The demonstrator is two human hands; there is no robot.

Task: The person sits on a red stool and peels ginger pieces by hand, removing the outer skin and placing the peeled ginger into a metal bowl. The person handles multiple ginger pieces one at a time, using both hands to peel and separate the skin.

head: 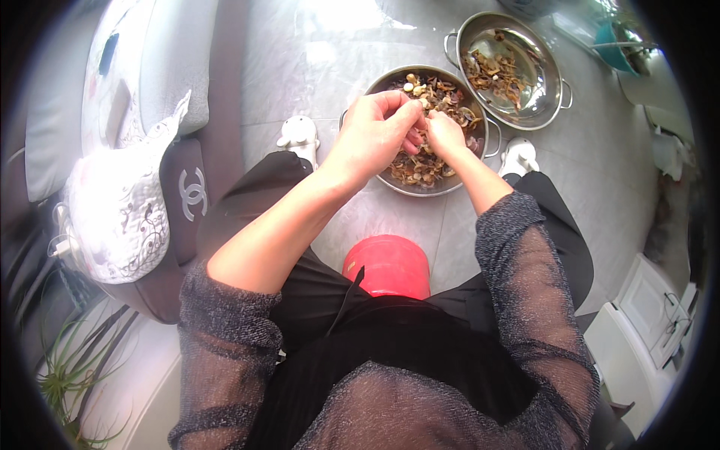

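Observation:
A round metal basin point(419, 192) with side handles stands on the tiled floor between my feet, filled with a heap of brownish pieces point(417, 169) that look like shellfish or dried food. Above the heap, my left hand point(388, 121) has its thumb and index finger pinched together near a small pale piece. Close beside it, my right hand point(446, 134) has its fingertips bent inwards at the same spot; what they hold is too small to tell. A second metal basin point(540, 101) lies to the upper right, with a smaller pile of brown pieces point(498, 73) in shallow liquid.
A red plastic stool or bucket point(388, 264) is between my legs. White slippers point(298, 135) are on my feet. A sofa with a quilted white cover point(121, 214) stands at the left, a spiky plant point(64, 371) below it. White cabinets point(647, 309) and a teal pot point(610, 48) are at the right.

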